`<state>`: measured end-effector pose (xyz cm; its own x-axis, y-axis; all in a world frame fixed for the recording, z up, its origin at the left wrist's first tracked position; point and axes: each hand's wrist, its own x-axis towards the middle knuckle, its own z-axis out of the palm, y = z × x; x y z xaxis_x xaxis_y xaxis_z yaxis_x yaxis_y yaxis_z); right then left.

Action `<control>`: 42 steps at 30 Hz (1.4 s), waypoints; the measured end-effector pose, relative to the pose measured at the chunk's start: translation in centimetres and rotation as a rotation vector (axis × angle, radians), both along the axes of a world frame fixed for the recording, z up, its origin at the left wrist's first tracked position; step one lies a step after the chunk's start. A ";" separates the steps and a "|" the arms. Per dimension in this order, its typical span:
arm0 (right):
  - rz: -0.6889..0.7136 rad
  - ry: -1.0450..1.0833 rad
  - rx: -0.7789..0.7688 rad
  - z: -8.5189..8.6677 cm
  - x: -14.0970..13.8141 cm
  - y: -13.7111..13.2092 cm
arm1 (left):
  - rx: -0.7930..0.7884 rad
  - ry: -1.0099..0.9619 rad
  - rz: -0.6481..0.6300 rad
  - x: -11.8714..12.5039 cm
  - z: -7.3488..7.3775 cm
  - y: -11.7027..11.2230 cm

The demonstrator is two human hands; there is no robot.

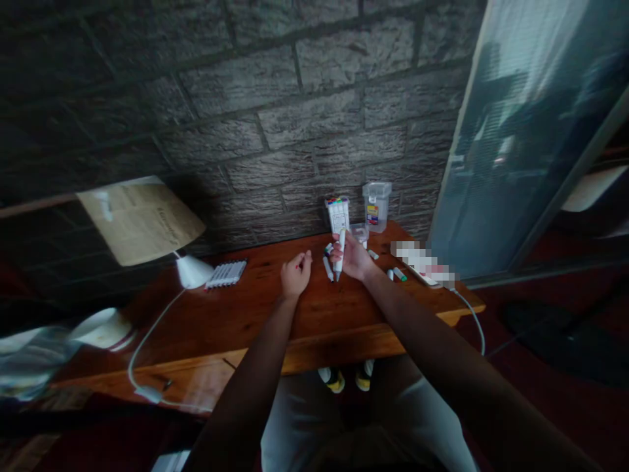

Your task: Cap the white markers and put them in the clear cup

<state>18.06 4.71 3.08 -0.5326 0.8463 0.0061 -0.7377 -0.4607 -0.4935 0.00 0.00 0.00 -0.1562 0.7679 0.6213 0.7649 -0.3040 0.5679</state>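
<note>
My right hand [354,257] is closed around a white marker [340,261], which it holds nearly upright with the dark grey end pointing down at the table. Curled up on the tabletop is my left hand [295,274]. A small red spot shows at its fingers, but I cannot make out what they hold, if anything. Beside the right hand lies another white marker [328,267]. Just behind that hand stands a white pack of markers [339,215] with coloured ends on top. A low clear container [360,233] is partly hidden by the hand.
Right of the hands are a green-ended marker [400,275], a clear lidded box [377,208] and a blurred-out flat object [422,262] with a cable. Leftward are a row of markers [226,274], a lamp [194,272] and a white bowl [103,328]. A stone wall [236,144] borders the wooden table [260,314].
</note>
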 end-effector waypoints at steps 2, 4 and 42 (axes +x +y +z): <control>-0.006 0.013 0.004 0.0 0.0 0.0 | 0.003 -0.020 0.005 -0.4 -0.2 0.3; -0.003 0.004 0.005 -0.1 0.0 0.1 | 0.005 -0.038 -0.002 -0.7 -0.4 0.4; 0.126 0.091 -0.109 -1.0 1.4 0.5 | -0.011 -0.190 -0.100 -1.0 -1.2 1.3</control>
